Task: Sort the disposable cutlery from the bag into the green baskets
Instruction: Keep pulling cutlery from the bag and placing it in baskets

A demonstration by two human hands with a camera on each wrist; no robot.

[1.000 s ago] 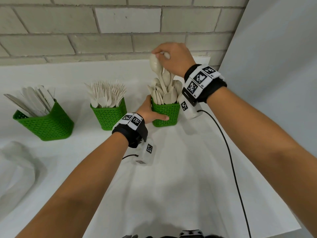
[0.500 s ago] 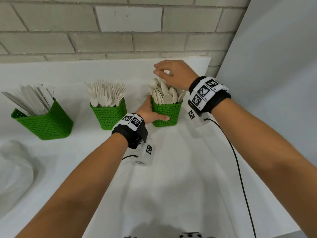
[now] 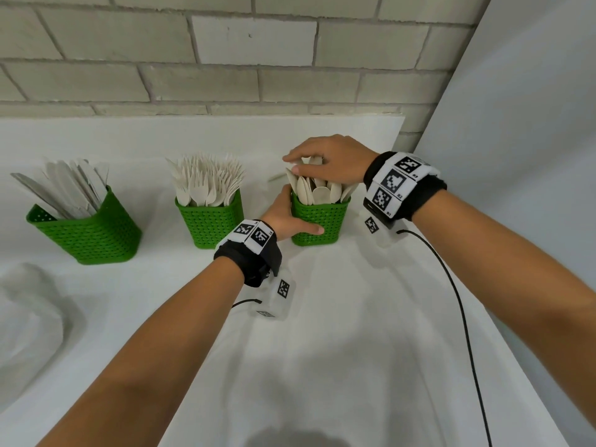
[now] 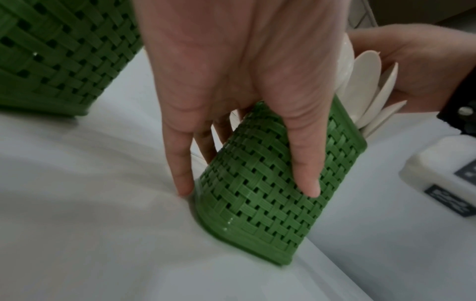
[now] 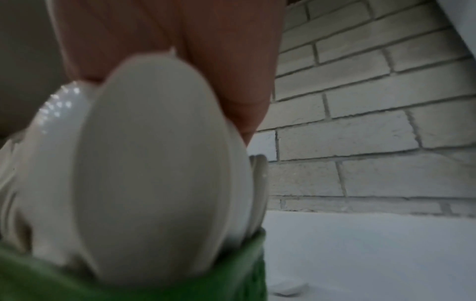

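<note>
Fingers (image 3: 292, 162) flat on spoons (image 3: 317, 191); left hand (image 3: 283, 217) grips basket (image 3: 321, 222).

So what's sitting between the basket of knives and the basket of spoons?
The basket of forks stands between the basket of knives and the basket of spoons, with bare white cloth in the gaps. The head view shows it.

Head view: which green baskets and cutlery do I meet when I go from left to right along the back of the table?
Basket of knives → basket of forks → basket of spoons, which the left hand grips at its side while the right hand rests on top of the spoons.
</note>
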